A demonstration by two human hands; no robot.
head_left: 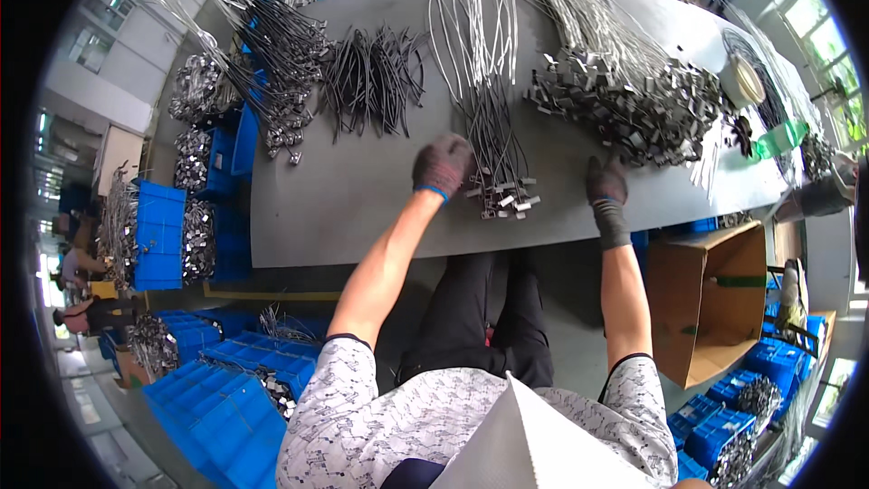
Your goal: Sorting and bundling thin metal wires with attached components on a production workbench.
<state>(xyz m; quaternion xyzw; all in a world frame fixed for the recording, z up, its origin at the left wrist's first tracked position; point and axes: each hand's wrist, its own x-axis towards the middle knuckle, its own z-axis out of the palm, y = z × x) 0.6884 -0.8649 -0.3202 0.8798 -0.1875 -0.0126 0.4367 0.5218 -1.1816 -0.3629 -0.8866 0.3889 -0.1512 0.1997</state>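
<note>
My left hand (444, 165), in a dark knit glove with a blue cuff, has its fingers curled beside a small bundle of wire cables (493, 127); what is in its grasp, if anything, is hidden. The bundle lies lengthwise on the grey table, its pale wires away from me, its black-sleeved part and small metal clips towards me. My right hand (606, 183), gloved as well, is at the near-left edge of a large heap of cables with metal clips (634, 104). Its thumb and fingers look slightly apart, with the tips close to the clips.
Black cable pieces (374, 81) lie left of the bundle. More clipped cables (285, 54) hang over the table's left edge. A green bottle (780, 139) lies at the right. Below the table's right edge stands a cardboard box (701, 299); blue crates (217, 407) are at lower left.
</note>
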